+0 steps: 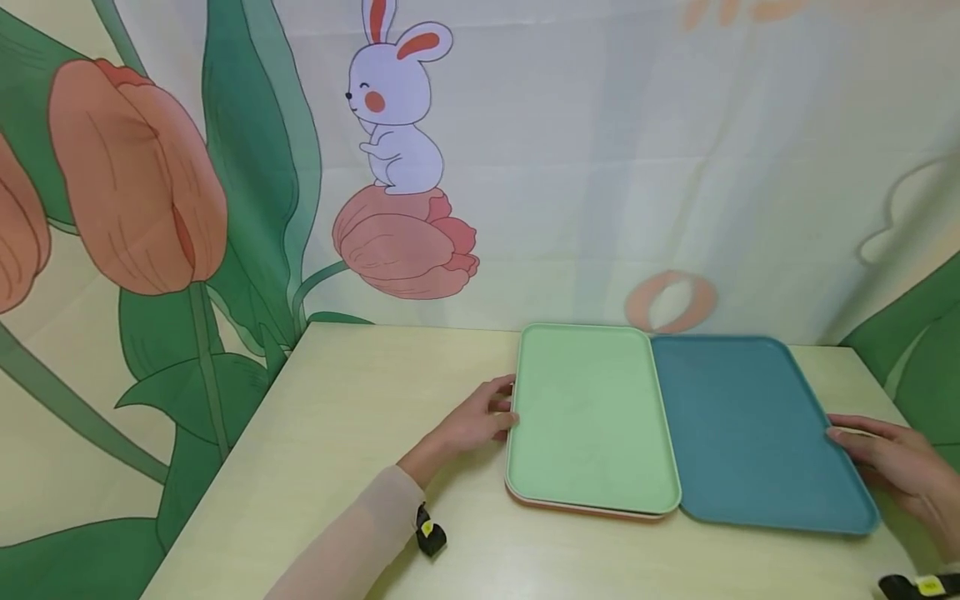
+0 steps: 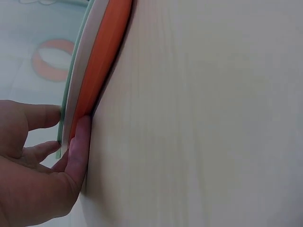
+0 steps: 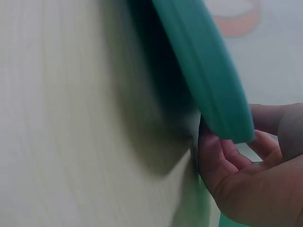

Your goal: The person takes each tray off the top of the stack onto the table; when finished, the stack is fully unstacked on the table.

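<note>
A light green tray (image 1: 592, 417) tops a stack, with a pale tray (image 2: 81, 71) and an orange tray (image 2: 102, 52) below it. My left hand (image 1: 480, 417) holds the stack's left edge, thumb at the green rim and fingers low against the orange side. To the right, a blue tray (image 1: 750, 433) lies alongside, its left edge right at the green tray's right edge. My right hand (image 1: 896, 467) pinches the blue tray's right edge, thumb on top and fingers beneath. In the right wrist view that edge is raised above the table, with a shadow under it.
The trays are on a pale wood-grain table (image 1: 352, 400). Behind it hangs a cloth backdrop (image 1: 540, 167) printed with tulips and a rabbit. The table's left edge slants away beside printed green leaves.
</note>
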Motion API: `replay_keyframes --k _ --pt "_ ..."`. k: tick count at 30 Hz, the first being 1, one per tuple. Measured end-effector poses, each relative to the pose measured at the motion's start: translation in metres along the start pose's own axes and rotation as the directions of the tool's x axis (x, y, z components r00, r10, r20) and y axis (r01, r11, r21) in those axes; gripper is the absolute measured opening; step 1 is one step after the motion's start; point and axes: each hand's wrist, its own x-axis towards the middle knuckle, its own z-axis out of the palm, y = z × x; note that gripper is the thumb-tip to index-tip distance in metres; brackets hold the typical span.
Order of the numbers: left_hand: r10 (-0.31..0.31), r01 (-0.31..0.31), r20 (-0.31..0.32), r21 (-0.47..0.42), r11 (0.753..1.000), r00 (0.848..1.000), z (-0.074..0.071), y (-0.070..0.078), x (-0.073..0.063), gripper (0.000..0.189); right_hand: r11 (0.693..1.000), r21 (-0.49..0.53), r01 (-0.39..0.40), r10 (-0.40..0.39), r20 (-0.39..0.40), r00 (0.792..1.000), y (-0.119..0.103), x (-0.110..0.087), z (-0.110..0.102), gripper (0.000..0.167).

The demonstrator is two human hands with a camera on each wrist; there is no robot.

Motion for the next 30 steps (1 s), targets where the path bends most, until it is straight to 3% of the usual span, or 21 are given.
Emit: replay_keyframes --k 8,15,21,30 --pt "-0.040 0.039 -0.089 -0.008 0.999 0.995 0.003 0.006 0.001 0.063 0.991 -0.130 0.016 -0.024 -0.058 0.998 -0.009 0.000 0.004 0.057" --pt "-0.064 0.064 -0.162 -0.006 0.998 0.985 0.008 0.015 0.003 0.061 0.977 -0.208 0.043 -0.056 -0.057 0.997 -0.008 0.002 0.005 0.056" --pt "-0.069 0.069 -0.172 -0.010 0.998 0.983 0.019 0.020 0.008 0.061 0.961 -0.278 0.008 -0.045 -0.127 0.991 -0.003 0.005 -0.001 0.058" --pt "-0.052 0.052 -0.185 -0.007 0.999 0.981 0.039 0.024 0.015 0.059 0.957 -0.284 -0.058 -0.010 -0.232 0.973 0.016 0.008 -0.012 0.058"
